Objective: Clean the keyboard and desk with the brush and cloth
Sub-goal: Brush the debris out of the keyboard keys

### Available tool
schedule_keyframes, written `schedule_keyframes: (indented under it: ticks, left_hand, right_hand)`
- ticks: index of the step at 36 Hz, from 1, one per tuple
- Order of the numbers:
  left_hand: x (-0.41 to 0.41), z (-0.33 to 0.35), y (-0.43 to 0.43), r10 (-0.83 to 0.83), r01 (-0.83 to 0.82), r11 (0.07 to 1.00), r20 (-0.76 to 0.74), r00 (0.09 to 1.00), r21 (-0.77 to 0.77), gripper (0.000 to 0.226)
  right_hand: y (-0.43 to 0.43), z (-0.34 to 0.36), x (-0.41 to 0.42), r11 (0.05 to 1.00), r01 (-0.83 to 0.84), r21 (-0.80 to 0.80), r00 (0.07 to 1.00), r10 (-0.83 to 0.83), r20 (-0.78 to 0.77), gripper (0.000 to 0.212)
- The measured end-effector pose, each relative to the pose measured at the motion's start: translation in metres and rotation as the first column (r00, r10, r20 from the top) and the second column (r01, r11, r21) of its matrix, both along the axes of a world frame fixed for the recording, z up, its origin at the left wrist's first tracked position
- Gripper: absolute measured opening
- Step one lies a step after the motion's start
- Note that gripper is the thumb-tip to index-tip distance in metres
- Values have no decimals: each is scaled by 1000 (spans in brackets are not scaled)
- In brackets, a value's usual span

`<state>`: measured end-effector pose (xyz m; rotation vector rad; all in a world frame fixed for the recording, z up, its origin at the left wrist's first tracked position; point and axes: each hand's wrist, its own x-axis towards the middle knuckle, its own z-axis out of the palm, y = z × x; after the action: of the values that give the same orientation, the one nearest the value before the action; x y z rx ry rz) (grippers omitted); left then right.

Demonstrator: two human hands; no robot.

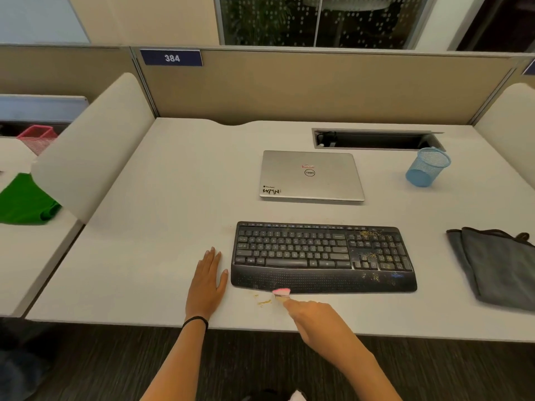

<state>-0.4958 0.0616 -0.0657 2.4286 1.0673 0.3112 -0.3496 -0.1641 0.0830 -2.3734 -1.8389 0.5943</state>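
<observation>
A black keyboard (pixel 322 256) lies on the white desk (pixel 179 180), with yellowish crumbs scattered over its number pad and the right part of its palm rest. My right hand (pixel 317 319) grips a small brush with pink bristles (pixel 281 292), whose tip touches the front edge of the palm rest. A small pile of crumbs (pixel 264 301) lies on the desk just left of the brush. My left hand (pixel 209 280) rests flat on the desk, fingers together, beside the keyboard's left end. A folded grey cloth (pixel 498 264) lies at the right.
A shut silver laptop (pixel 311 176) sits behind the keyboard. A blue mesh cup (pixel 427 167) stands at the back right, in front of an open cable slot (pixel 376 139). On the neighbouring desk at the left are a green cloth (pixel 24 201) and a pink mesh cup (pixel 37 137).
</observation>
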Motion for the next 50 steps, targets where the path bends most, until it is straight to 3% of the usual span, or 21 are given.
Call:
schedule_keyframes:
  ticks: [3, 6, 9, 14, 22, 25, 28, 30, 33, 37, 40, 44, 50]
  left_hand:
    - [0, -1, 0, -1, 1, 1000, 3, 1000, -4, 75]
    - [0, -1, 0, -3, 3, 1000, 8, 1000, -1, 75]
    - [0, -1, 0, -2, 2, 1000, 5, 1000, 1, 74]
    - [1, -1, -1, 9, -9, 1000, 14, 1000, -1, 71]
    - [2, -1, 1, 21, -21, 1000, 9, 1000, 6, 65]
    - [2, 1, 0, 19, -19, 1000, 6, 1000, 9, 64]
    - [1, 0, 0, 16, -16, 1000, 1, 1000, 7, 64]
    - [1, -1, 0, 14, -14, 1000, -3, 1000, 6, 65]
    - [0, -1, 1, 5, -5, 1000, 5, 1000, 3, 69]
    - [0, -2, 1, -1, 1, 1000, 6, 1000, 13, 74]
    - [0, -2, 0, -1, 0, 1000, 9, 1000, 11, 74]
    - [0, -2, 0, 3, -3, 1000, 15, 1000, 8, 71]
    - [1, 0, 0, 12, -12, 1000, 11, 1000, 3, 64]
  right_hand:
    - [-6, 0, 9, 986, 77, 146, 997, -76, -9, 48]
    - [-9, -2, 20, 961, 136, 239, 966, -182, 184, 71]
    - [-7, -2, 21, 949, 178, 262, 924, -253, 287, 63]
    - [-1, -12, 8, 960, 157, 234, 954, -208, 215, 50]
    - [10, -20, -9, 979, 19, 202, 983, -55, 173, 54]
    - [10, -14, -15, 986, -6, 165, 994, -12, 106, 58]
    - [10, -10, -16, 992, -90, 92, 996, 89, 18, 47]
    - [10, -6, -16, 997, -69, 42, 995, 72, -75, 44]
    - [6, -7, -10, 997, 6, 79, 996, 1, -85, 44]
    - [1, -7, -1, 967, 113, 229, 991, -128, 48, 56]
    - [4, -9, 2, 961, 136, 241, 965, -183, 188, 49]
    - [3, -5, -6, 989, 89, 118, 991, -100, 87, 33]
    - [12, -5, 2, 983, 14, 182, 999, -9, -31, 45]
